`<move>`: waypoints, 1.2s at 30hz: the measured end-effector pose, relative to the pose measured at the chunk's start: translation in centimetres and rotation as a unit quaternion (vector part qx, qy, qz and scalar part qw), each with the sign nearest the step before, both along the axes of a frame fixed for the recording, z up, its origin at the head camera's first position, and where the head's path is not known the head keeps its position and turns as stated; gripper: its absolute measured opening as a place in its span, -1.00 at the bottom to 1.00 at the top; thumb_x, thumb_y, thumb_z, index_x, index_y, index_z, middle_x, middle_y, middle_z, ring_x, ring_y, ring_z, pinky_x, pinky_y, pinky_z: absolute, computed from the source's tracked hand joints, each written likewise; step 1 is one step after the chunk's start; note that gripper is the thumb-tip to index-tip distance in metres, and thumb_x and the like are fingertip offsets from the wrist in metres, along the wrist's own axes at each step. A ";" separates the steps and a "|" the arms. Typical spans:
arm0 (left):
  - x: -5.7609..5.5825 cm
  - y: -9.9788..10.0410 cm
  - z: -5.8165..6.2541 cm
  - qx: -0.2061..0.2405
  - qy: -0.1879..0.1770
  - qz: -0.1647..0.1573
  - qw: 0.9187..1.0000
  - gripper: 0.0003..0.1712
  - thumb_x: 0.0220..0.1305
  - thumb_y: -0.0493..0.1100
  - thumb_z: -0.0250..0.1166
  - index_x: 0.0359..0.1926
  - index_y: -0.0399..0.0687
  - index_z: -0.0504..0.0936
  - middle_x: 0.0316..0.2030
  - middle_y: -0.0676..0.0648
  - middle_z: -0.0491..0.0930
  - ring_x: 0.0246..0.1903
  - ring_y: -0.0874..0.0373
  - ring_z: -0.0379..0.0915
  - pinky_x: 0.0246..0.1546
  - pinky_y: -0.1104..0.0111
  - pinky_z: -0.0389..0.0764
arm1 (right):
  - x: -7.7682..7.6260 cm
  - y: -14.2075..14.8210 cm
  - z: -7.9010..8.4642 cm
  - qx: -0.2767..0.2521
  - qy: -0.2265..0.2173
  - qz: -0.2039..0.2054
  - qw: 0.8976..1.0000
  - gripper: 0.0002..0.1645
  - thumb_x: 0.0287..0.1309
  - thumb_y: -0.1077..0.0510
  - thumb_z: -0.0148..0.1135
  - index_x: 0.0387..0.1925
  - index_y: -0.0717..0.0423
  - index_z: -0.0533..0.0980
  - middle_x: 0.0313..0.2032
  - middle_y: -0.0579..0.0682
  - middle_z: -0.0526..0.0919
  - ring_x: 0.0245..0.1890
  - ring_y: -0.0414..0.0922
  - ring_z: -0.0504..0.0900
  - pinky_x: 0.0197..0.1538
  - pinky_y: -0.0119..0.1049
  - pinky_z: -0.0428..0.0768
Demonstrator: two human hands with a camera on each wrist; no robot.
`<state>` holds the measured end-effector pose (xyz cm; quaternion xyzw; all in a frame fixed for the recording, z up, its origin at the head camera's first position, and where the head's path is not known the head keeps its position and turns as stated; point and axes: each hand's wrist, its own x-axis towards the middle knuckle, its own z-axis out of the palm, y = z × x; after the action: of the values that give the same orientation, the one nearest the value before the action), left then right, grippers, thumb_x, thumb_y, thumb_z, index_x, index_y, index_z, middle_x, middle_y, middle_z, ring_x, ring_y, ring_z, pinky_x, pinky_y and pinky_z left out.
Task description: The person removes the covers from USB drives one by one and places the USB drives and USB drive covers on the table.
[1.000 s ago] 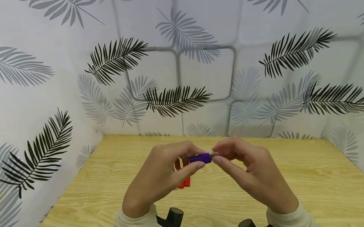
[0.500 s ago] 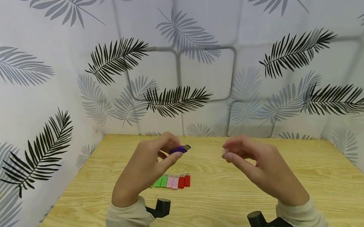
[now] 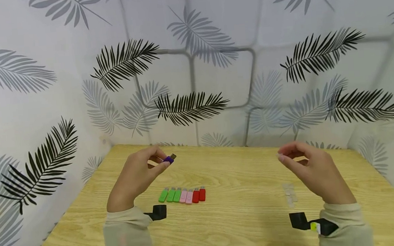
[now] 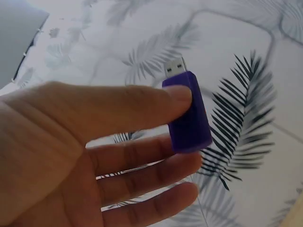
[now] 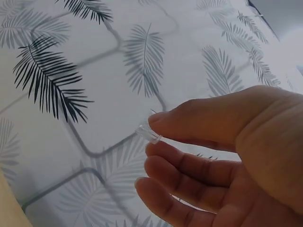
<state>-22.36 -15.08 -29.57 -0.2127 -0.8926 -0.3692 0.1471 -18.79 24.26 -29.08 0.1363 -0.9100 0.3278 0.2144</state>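
Observation:
My left hand (image 3: 135, 176) pinches a purple USB flash drive (image 4: 189, 118) between thumb and fingers, its metal plug bare and pointing up in the left wrist view. Well apart on the right, my right hand (image 3: 317, 171) holds a small clear plastic cap (image 5: 148, 134) at the tips of thumb and index finger. Both hands are raised above the table. Between them on the wood lies a row of flash drives: green ones (image 3: 171, 195), two pink ones (image 3: 183, 196) and two red ones (image 3: 202, 194), plugs toward the back.
Several clear caps (image 3: 289, 195) lie on the wooden table (image 3: 232, 220) just left of the right forearm. A white wall covering (image 3: 218, 129) with leaf prints rises behind the table and along its sides. Black camera mounts (image 3: 159, 212) sit on both wrists.
The clear cap has come off the purple flash drive. My left hand has moved left with the drive and my right hand right with the cap, uncovering the row and the loose caps.

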 end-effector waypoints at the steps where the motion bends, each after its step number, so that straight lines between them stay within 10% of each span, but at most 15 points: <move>1: -0.2 -0.2 -0.2 -0.008 -0.003 0.010 1.000 -0.91 0.20 -0.24 0.37 -0.31 -0.01 0.60 -0.29 0.04 0.64 -0.22 0.09 0.56 -0.24 0.24 0.61 | -0.2 0.4 -0.1 -0.005 -0.001 -0.010 1.000 -0.77 0.27 0.00 0.24 -0.14 0.03 0.59 -0.24 -0.06 0.66 -0.26 -0.33 0.55 -0.24 -0.53 0.54; 15: -2.5 -1.9 -3.7 -0.030 -0.108 0.060 0.992 -0.94 0.26 -0.18 0.33 -0.35 -0.04 0.63 -0.43 0.04 0.59 -0.40 0.12 0.41 -0.33 0.25 0.44 | -1.2 5.3 -2.9 0.002 -0.149 0.003 0.989 -0.68 0.33 0.07 0.17 -0.06 0.26 0.52 -0.29 0.03 0.64 -0.36 -0.15 0.60 -0.33 -0.30 0.57; 26: -3.7 -3.8 -7.4 -0.074 -0.243 0.097 0.962 -0.89 0.27 -0.20 0.29 -0.35 -0.16 0.60 -0.39 -0.07 0.57 -0.45 0.07 0.40 -0.46 0.29 0.43 | -2.9 6.7 -5.9 -0.013 -0.318 0.017 0.948 -0.81 0.30 0.19 0.15 -0.26 0.29 0.49 -0.48 0.02 0.51 -0.45 -0.09 0.52 -0.29 -0.17 0.58; 36: -4.0 -4.4 -9.1 -0.051 -0.304 0.106 0.945 -0.88 0.26 -0.25 0.27 -0.36 -0.25 0.58 -0.41 -0.10 0.58 -0.49 0.08 0.42 -0.50 0.35 0.44 | -3.5 8.3 -7.6 -0.035 -0.359 -0.004 0.933 -0.83 0.26 0.23 0.14 -0.29 0.33 0.49 -0.51 0.03 0.51 -0.49 -0.11 0.53 -0.34 -0.21 0.58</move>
<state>-26.37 -19.48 -38.69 -0.0019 -0.9299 -0.3529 -0.1042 -22.27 32.56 -36.68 -0.0016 -0.9148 0.3853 -0.1211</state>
